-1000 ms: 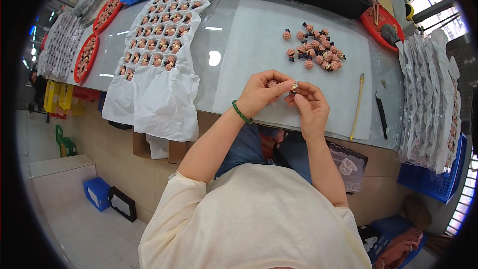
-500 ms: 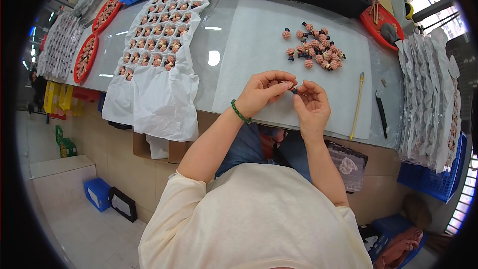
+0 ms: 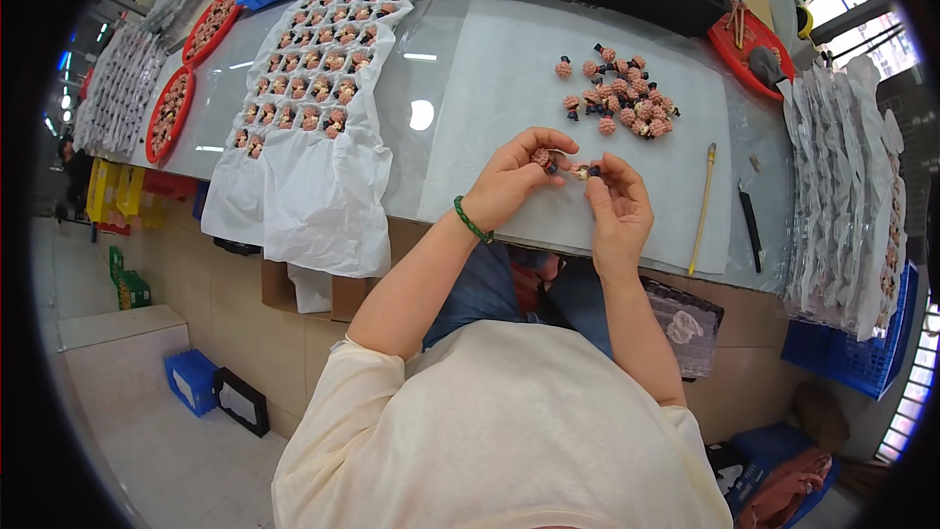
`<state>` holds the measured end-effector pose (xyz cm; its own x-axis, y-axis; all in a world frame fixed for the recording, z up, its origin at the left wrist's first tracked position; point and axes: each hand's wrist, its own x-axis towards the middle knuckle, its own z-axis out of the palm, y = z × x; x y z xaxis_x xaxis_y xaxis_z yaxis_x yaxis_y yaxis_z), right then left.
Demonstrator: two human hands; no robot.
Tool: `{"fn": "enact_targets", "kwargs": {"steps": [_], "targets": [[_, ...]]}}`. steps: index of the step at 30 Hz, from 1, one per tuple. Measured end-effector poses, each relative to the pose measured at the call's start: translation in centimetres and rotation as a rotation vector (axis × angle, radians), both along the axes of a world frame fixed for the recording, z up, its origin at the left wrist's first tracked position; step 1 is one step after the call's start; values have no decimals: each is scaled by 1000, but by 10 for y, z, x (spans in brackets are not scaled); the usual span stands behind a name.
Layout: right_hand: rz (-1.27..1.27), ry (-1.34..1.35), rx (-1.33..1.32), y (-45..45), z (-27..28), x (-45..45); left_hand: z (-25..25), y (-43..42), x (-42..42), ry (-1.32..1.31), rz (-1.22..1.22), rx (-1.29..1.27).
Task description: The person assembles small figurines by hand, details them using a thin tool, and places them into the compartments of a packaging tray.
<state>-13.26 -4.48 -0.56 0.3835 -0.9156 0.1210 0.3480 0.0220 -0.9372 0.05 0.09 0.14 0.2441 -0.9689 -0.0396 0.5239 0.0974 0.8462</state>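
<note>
Figurines (image 3: 632, 98) lie beyond the left hand (image 3: 511, 186), which probably half-covers another (image 3: 542, 160).

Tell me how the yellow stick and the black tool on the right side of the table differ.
The yellow stick looks longer than the black tool. The stick lies on the white sheet; the tool lies beyond its right edge. Both lie roughly lengthwise, side by side.
</note>
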Motion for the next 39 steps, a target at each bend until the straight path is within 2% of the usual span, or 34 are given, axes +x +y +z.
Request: {"fn": "enact_targets", "kwargs": {"steps": [5,8,13,16,19,22,25,27,29,31,33,34,36,39], "targets": [[18,-24,27,-1,-2,-3,-5,0,-1,-42,13,-59],[71,0,37,0,-1,-3,-6,4,3,-135,-110,10],[104,-16,13,0,2,-1,-3,4,-3,-140,-131,49],[31,32,-7,-1,2,1,-5,5,-14,-284,-14,-147],[48,144,-36,0,2,0,-4,10,-16,-305,43,-140],[85,56,73,-4,-8,-3,8,26,-5,-438,133,-99],[134,17,94,-5,-8,-6,36,49,11,-712,247,-134],[138,30,89,-5,-8,-4,52,71,43,-924,439,-163],[131,32,66,-4,-7,-3,62,99,85,-1103,651,-10],[119,32,51,-4,-6,-3,57,125,126,-1148,907,107],[122,38,52,-4,-4,-2,47,154,161,-1287,987,361],[121,41,54,-4,-4,-2,38,163,175,-1289,982,355],[112,44,58,-3,-4,-2,23,175,195,-1538,1013,669],[101,59,63,-2,-4,-3,15,170,200,-1524,1021,727]]}}
